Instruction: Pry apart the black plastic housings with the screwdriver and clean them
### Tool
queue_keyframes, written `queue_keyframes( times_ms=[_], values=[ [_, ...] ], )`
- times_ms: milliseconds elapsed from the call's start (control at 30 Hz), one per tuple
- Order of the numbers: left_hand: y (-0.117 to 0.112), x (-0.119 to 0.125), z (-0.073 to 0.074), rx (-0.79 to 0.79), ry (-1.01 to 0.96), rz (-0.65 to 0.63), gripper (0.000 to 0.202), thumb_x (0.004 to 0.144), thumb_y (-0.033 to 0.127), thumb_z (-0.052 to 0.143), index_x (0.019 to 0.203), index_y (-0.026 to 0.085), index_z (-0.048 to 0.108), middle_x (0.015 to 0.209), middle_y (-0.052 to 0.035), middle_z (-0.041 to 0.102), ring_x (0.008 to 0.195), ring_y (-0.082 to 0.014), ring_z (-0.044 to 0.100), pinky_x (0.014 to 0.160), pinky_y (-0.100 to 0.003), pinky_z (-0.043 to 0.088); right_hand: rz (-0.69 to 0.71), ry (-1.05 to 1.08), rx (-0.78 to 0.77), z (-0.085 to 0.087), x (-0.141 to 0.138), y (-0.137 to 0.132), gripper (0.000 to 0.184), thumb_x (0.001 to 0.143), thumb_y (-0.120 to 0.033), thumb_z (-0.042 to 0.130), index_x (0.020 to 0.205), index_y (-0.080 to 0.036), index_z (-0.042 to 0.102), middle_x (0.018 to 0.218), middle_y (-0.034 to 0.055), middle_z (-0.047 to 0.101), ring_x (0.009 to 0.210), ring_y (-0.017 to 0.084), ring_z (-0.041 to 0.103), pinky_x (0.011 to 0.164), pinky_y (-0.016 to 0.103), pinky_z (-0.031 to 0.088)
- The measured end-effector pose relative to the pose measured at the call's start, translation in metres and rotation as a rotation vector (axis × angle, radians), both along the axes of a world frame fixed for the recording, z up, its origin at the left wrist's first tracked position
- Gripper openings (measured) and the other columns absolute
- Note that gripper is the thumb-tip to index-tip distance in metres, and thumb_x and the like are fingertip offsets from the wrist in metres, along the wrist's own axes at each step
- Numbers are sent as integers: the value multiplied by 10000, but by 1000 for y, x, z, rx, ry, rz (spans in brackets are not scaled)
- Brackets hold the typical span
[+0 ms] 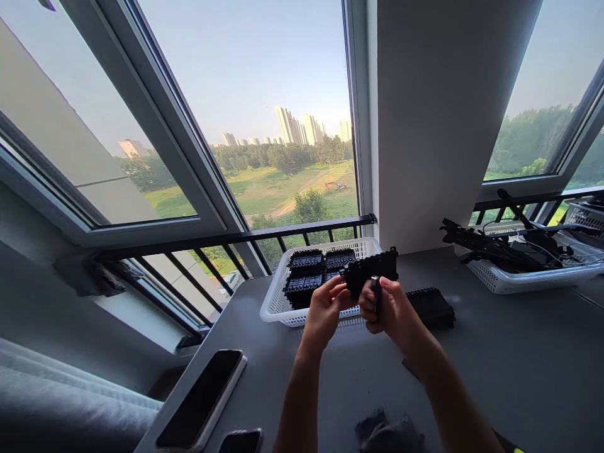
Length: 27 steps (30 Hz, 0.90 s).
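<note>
Both my hands are raised over the grey table point(495, 377), in front of a white basket point(276, 296). My left hand point(325, 308) grips the left end of a black ridged plastic block point(370, 267). My right hand point(389, 308) is closed round a small dark tool or part point(376, 290) pressed against the block's underside. Several more black blocks point(311, 274) lie inside the basket. Another black block point(430, 306) lies flat on the table just right of my right hand.
A second white basket point(533, 277) of black cables and parts stands at the right by the window. Two phones point(202, 399) point(240, 441) lie near the table's front left edge, and a dark cloth point(389, 434) at the front. A black railing point(236, 239) runs behind.
</note>
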<state>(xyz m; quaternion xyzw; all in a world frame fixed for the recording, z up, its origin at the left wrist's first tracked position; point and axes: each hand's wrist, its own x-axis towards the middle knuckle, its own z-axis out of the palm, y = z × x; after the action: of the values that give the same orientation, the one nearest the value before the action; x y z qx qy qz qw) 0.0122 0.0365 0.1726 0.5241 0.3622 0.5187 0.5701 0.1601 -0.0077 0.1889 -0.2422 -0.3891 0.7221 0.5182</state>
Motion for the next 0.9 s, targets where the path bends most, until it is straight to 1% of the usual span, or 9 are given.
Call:
queue_keyframes(
  times_ms=[100,167,267,367,467,567,633,767,900],
  values=[
    [2,-1,-1,-77,-126,62,625,614,404,821,1128,147,575,887,-68,732,742,-228,712,768,-404,578,-342,-156,57,-4,6,3,336,794,-486,542,691,-213,376,647,-51,332,540,91,245,444,203,167],
    [3,-1,0,-108,-191,99,672,621,388,823,1186,167,536,885,-50,730,745,-213,716,781,-385,581,-573,-315,100,-9,8,7,322,806,-481,554,702,-214,407,641,-52,364,541,95,294,451,208,229],
    [1,1,4,-143,-242,98,720,650,358,810,1262,195,468,877,-33,726,748,-193,721,768,-337,585,-779,-508,152,-18,5,15,299,792,-486,609,778,-219,473,700,-45,467,591,112,426,531,233,368],
    [-4,4,9,-149,-186,27,839,661,353,801,1359,224,354,856,-30,716,746,-224,726,682,-335,594,-854,-479,175,-24,-1,22,314,773,-481,641,843,-225,473,783,-34,521,621,126,522,588,271,447],
    [-8,6,10,-129,-31,-62,916,632,351,821,1382,236,307,812,-23,697,742,-257,726,601,-314,579,-917,-363,149,-28,-3,26,326,762,-460,653,860,-236,438,747,-56,482,557,112,507,576,281,454],
    [-7,8,5,-79,118,-136,765,660,423,790,1295,197,428,808,-37,687,768,-235,718,631,-280,560,-999,-339,162,-30,4,28,299,750,-418,657,852,-236,443,748,-52,454,612,115,474,625,277,436],
    [-4,9,1,-21,166,-126,632,715,504,717,1209,164,520,790,-31,667,765,-201,698,664,-277,555,-1028,-395,188,-30,11,28,259,753,-397,642,839,-230,464,774,-36,468,682,132,471,673,281,419],
    [1,10,-3,48,190,-53,556,747,572,639,1085,131,618,737,-13,629,704,-162,626,620,-269,536,-981,-559,243,-27,20,25,196,772,-370,601,805,-219,480,782,-19,488,718,155,459,708,296,386],
    [3,8,-2,63,187,-12,494,734,495,684,1064,130,638,713,-26,665,678,-159,620,623,-249,501,-858,-645,300,-24,22,22,205,795,-367,582,773,-221,440,754,-17,468,704,160,445,695,301,375]
  ],
)
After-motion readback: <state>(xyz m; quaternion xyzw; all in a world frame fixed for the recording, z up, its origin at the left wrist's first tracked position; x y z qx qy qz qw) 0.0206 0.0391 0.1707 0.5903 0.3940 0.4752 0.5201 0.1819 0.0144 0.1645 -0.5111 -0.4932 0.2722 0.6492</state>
